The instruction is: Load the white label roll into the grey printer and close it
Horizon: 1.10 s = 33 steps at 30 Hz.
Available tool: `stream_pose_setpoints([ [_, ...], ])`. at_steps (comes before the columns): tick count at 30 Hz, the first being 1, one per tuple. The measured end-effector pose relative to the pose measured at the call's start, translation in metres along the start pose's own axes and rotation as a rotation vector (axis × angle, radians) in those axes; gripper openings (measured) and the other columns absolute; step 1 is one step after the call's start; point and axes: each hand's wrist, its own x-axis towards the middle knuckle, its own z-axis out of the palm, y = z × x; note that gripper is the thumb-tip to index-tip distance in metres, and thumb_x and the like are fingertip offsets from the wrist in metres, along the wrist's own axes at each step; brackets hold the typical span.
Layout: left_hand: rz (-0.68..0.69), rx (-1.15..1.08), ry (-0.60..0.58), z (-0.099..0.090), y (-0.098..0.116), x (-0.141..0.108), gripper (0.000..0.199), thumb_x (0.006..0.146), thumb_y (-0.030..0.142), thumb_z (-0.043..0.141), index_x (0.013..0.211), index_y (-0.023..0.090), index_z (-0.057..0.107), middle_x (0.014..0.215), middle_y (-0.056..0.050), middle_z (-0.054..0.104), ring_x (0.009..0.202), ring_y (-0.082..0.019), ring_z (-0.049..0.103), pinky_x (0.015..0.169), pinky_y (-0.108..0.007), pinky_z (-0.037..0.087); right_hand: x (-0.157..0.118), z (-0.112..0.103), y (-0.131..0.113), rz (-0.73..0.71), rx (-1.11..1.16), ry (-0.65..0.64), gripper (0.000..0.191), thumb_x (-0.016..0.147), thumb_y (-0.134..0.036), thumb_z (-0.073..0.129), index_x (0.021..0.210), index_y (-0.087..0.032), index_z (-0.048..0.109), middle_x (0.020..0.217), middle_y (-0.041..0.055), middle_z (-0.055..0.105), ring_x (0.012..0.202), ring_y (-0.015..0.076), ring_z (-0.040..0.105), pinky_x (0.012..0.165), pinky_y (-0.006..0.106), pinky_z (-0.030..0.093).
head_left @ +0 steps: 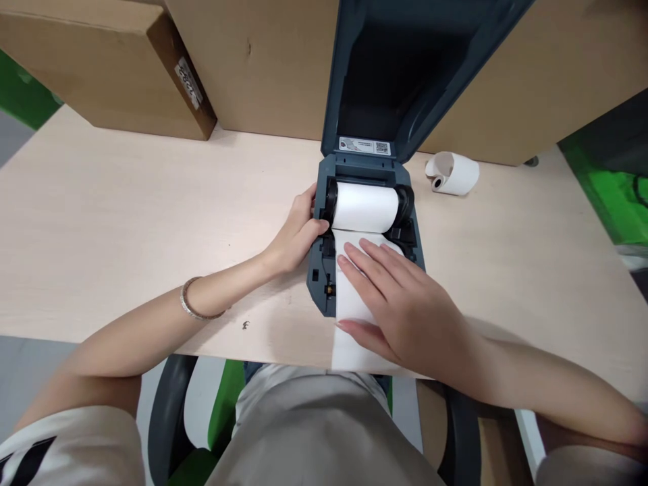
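Note:
A dark blue-grey label printer (318,290) lies on the table with its lid (331,81) raised. Inside it a white paper roll (367,207) sits between black holders. From the roll a paper strip (354,297) runs toward me, past the printer's front to the table edge. My left hand (298,229) grips the printer's left side, thumb on the rim. On top of the strip my right hand (395,293) lies flat, its fingers stretched out over the paper and the printer's front half. The strip's right part is hidden under that hand.
A small loose paper roll (463,174), partly unwound, lies right of the printer on the pale wooden table (126,223). Behind stand a cardboard box (101,74) at the left and a large cardboard panel (263,74). A black chair armrest (169,412) is below the table edge.

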Motion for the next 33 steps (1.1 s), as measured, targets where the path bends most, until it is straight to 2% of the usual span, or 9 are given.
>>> stream_pose_setpoints([
  [6, -0.019, 0.025, -0.007, -0.001, -0.003, -0.002, 0.067, 0.08, 0.032, 0.052, 0.145, 0.025, 0.042, 0.149, -0.007, 0.051, 0.14, -0.031, 0.044, 0.122, -0.048, 0.036, -0.007, 0.013, -0.008, 0.016, -0.007, 0.006, 0.076, 0.103, -0.059, 0.043, 0.142, 0.004, 0.06, 0.152, 0.0253, 0.052, 0.142, 0.0438, 0.052, 0.113, 0.059, 0.052],
  [14, -0.04, 0.004, -0.005, -0.002, -0.002, -0.001, 0.067, 0.079, 0.032, 0.053, 0.144, 0.026, 0.043, 0.152, -0.005, 0.049, 0.144, -0.031, 0.043, 0.125, -0.048, 0.035, -0.006, 0.013, -0.013, 0.014, 0.003, 0.004, 0.077, 0.101, -0.06, 0.048, 0.144, 0.004, 0.059, 0.152, 0.0271, 0.051, 0.141, 0.0475, 0.051, 0.112, 0.061, 0.051],
  [19, -0.09, 0.027, 0.023, -0.002, 0.001, 0.0, 0.066, 0.078, 0.032, 0.054, 0.142, 0.027, 0.045, 0.153, -0.006, 0.049, 0.146, -0.032, 0.04, 0.127, -0.051, 0.032, -0.006, 0.013, -0.012, 0.007, 0.018, 0.015, 0.076, 0.099, -0.059, 0.052, 0.143, 0.002, 0.06, 0.152, 0.0259, 0.052, 0.141, 0.0464, 0.051, 0.113, 0.059, 0.051],
  [24, -0.035, -0.012, -0.008, -0.002, 0.002, 0.0, 0.065, 0.077, 0.032, 0.053, 0.141, 0.025, 0.045, 0.149, -0.006, 0.053, 0.14, -0.031, 0.048, 0.122, -0.049, 0.04, -0.007, 0.013, -0.009, -0.002, 0.014, -0.017, 0.075, 0.1, -0.059, 0.052, 0.146, 0.0, 0.059, 0.154, 0.024, 0.05, 0.142, 0.0461, 0.05, 0.114, 0.061, 0.049],
  [33, -0.125, -0.121, -0.067, -0.006, -0.001, -0.007, 0.07, 0.085, 0.041, 0.057, 0.149, 0.026, 0.036, 0.166, -0.008, 0.039, 0.152, -0.034, 0.04, 0.127, -0.054, 0.038, -0.01, 0.008, -0.012, -0.04, -0.05, -0.002, 0.064, 0.102, -0.046, 0.054, 0.144, 0.001, 0.059, 0.153, 0.0219, 0.052, 0.141, 0.044, 0.052, 0.113, 0.06, 0.049],
])
